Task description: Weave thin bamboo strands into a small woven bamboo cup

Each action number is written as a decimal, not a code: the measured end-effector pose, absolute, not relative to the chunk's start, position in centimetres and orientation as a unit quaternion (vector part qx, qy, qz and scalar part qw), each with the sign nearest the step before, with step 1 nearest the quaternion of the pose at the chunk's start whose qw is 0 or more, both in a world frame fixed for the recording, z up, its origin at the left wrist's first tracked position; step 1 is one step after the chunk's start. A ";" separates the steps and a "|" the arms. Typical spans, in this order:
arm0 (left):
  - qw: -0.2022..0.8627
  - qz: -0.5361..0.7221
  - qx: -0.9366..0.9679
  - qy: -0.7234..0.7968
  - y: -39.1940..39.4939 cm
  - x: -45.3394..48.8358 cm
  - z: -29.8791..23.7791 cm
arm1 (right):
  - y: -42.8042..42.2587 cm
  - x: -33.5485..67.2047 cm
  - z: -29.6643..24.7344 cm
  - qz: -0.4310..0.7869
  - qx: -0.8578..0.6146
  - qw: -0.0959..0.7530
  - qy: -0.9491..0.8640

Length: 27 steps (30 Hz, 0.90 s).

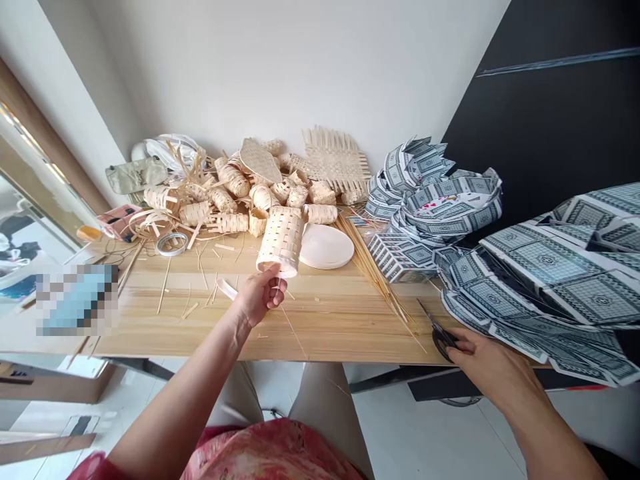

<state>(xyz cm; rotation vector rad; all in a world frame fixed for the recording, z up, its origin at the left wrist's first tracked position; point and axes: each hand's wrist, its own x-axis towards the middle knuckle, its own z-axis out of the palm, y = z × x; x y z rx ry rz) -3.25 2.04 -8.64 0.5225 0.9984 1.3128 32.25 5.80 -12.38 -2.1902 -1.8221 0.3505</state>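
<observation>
My left hand (263, 293) is closed on the lower rim of a woven bamboo-strip cylinder (281, 237), held tilted above the table. A thin thread (293, 330) trails from around those fingers down past the table's front edge. At the right, my right hand (473, 353) has its fingers at the handles of a pair of black scissors (440, 337), whose blades point away and to the left. Behind the cylinder lies a white round disc (327, 247).
Several woven pieces (230, 180) are heaped along the wall, with a flat woven mat (335, 160). A tape roll (172, 244) lies left. Long thin strips (380, 267) run toward the front. Folded playing-card structures (545, 267) crowd the right side of the wooden table (200, 333).
</observation>
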 end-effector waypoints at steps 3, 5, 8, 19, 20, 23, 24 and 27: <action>0.654 0.583 0.226 0.426 2.0 -3.3 -8.7 | 4.9 32.6 -12.1 0.221 -0.765 0.205 -0.569; 0.658 0.585 0.221 0.420 2.1 -3.3 -8.7 | 3.6 32.1 -11.6 0.308 -0.724 0.288 -0.546; 0.662 0.587 0.209 0.416 2.1 -3.2 -8.7 | 1.1 29.6 -10.5 0.481 -0.628 0.334 -0.513; 0.694 0.561 0.197 0.406 1.4 -2.0 -8.0 | 0.4 18.4 -9.0 0.724 -0.335 0.253 -0.547; 0.694 0.562 0.199 0.403 1.4 -1.9 -8.0 | 0.7 18.0 -9.0 0.726 -0.337 0.245 -0.547; 0.696 0.563 0.202 0.397 1.4 -1.8 -8.1 | 1.2 17.3 -9.0 0.728 -0.343 0.235 -0.546; 0.698 0.562 0.203 0.396 1.4 -1.8 -8.1 | 1.3 17.1 -9.0 0.728 -0.343 0.236 -0.545; 0.698 0.560 0.206 0.396 1.5 -1.6 -8.1 | 1.6 16.8 -8.8 0.736 -0.341 0.241 -0.533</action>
